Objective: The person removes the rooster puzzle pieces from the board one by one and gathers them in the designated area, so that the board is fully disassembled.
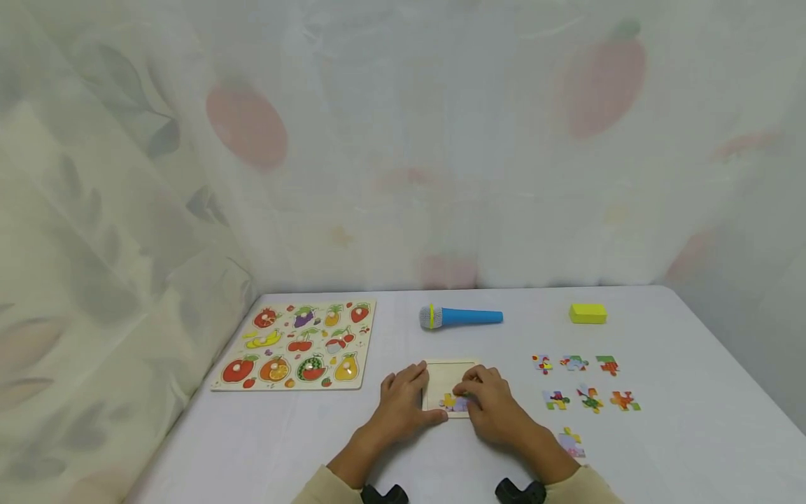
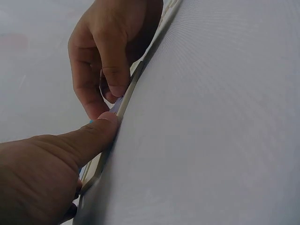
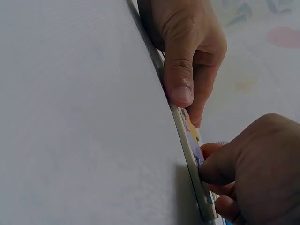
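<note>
A small wooden puzzle tray (image 1: 441, 378) lies at the front middle of the table. My left hand (image 1: 403, 406) holds its left side, the thumb on the front edge and the fingers along the left edge. Inside the tray's front part are yellow and purple jigsaw pieces (image 1: 448, 401). My right hand (image 1: 494, 408) reaches over the tray's right side, thumb and fingers bent around the purple jigsaw piece (image 3: 195, 149). The fingertips partly hide that piece. In the left wrist view, the left thumb (image 2: 101, 126) lies on the tray rim close to the right fingertips.
Several loose jigsaw pieces (image 1: 590, 399) lie in rows to the right. A fruit puzzle board (image 1: 292, 350) sits at the left. Behind the tray are a blue toy microphone (image 1: 471, 317) and, farther right, a yellow block (image 1: 588, 313). A patterned curtain (image 1: 390, 175) hangs behind the table.
</note>
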